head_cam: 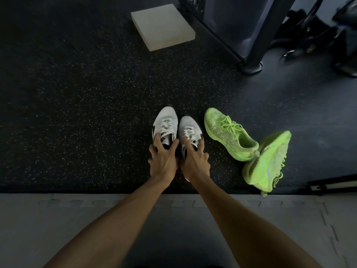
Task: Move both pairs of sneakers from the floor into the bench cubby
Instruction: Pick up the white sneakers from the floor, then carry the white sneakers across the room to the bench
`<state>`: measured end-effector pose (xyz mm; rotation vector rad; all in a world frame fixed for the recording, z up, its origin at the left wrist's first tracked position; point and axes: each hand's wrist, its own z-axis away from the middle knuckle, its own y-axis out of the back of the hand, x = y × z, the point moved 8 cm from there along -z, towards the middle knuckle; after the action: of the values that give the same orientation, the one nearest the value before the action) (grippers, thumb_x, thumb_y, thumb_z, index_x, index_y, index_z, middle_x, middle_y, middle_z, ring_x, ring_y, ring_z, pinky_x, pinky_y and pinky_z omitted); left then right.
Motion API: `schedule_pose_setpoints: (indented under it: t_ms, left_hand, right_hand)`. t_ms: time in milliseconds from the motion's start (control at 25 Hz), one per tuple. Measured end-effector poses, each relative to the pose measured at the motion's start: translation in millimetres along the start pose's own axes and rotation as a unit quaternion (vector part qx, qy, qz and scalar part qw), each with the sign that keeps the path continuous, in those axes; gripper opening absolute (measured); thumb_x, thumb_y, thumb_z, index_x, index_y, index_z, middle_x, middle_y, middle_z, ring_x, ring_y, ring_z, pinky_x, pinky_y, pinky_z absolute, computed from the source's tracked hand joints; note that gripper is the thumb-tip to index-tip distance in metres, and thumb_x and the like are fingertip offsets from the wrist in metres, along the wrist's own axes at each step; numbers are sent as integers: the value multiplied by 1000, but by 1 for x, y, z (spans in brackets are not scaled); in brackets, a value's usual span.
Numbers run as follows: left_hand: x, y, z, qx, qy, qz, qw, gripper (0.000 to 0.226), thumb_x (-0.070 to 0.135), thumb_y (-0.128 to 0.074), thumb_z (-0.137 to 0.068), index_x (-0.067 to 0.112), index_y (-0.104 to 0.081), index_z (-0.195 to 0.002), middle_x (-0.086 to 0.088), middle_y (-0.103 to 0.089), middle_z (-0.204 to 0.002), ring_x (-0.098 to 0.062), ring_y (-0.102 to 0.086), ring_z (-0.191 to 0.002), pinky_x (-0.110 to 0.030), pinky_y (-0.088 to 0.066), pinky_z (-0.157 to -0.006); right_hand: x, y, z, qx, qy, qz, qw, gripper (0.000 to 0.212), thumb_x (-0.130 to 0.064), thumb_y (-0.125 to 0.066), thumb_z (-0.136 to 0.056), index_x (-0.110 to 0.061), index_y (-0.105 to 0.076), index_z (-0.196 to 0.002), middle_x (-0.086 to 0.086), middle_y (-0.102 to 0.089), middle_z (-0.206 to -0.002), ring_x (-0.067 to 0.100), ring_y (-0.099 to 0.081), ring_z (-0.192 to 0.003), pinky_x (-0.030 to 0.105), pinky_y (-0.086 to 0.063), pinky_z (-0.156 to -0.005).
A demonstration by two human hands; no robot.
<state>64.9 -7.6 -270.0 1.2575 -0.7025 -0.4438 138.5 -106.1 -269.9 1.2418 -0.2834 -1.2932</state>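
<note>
Two white sneakers stand side by side on the dark speckled floor, toes pointing away from me. My left hand (163, 159) grips the collar of the left white sneaker (166, 120), fingers inside its opening. My right hand (195, 161) grips the collar of the right white sneaker (188, 126) the same way. Their heels are hidden under my hands. To the right lies a neon green pair: one green sneaker (228, 132) upright, the other green sneaker (266, 163) tipped on its side against its heel. No bench cubby is in view.
A pale foam block (162, 26) lies on the floor at the back. A dark machine frame with a round foot (251, 65) stands back right, with dark gear (318, 41) beyond it. Grey interlocking mats (58, 219) cover the near floor. A dark strap-like item (332, 184) lies at right.
</note>
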Motion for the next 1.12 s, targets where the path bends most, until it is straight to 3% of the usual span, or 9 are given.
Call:
schedule_pose_setpoints:
  t_ms: [360, 600, 840, 1120]
  left_hand:
    - [87, 222, -79, 61, -12, 35, 997, 69, 41, -76, -81, 43, -36, -138, -11, -7, -154, -39, -37, -124, -55, -57, -80]
    - [141, 340, -97, 87, 2, 7, 996, 71, 45, -77, -79, 41, -36, -138, -14, -10, -152, -39, -37, -123, -53, -56, -82]
    - [152, 388, -90, 112, 7, 3, 994, 74, 45, -78, -79, 40, -38, -141, -13, -10, -151, -40, -36, -124, -51, -54, -84]
    - [130, 379, -5, 141, 2, 24, 990, 69, 51, -73, -80, 40, -39, -140, -11, -12, -147, -38, -39, -119, -46, -53, -79]
  right_hand:
    - [-97, 224, -22, 95, 51, -40, 993, 76, -45, -67, -91, -56, -19, -147, 7, -8, -165, 48, -40, -130, 58, -51, -92]
    - [-144, 340, -20, 91, 70, -40, 993, 79, -39, -71, -89, -53, -21, -148, 6, -7, -165, 46, -36, -134, 60, -47, -95]
    - [-168, 382, -6, 112, 93, -42, 988, 81, -41, -71, -89, -52, -20, -150, 5, -8, -166, 44, -34, -135, 60, -46, -97]
    - [-150, 350, 82, 160, 100, -64, 980, 77, -39, -66, -91, -53, -17, -149, 6, -7, -164, 45, -33, -134, 65, -46, -96]
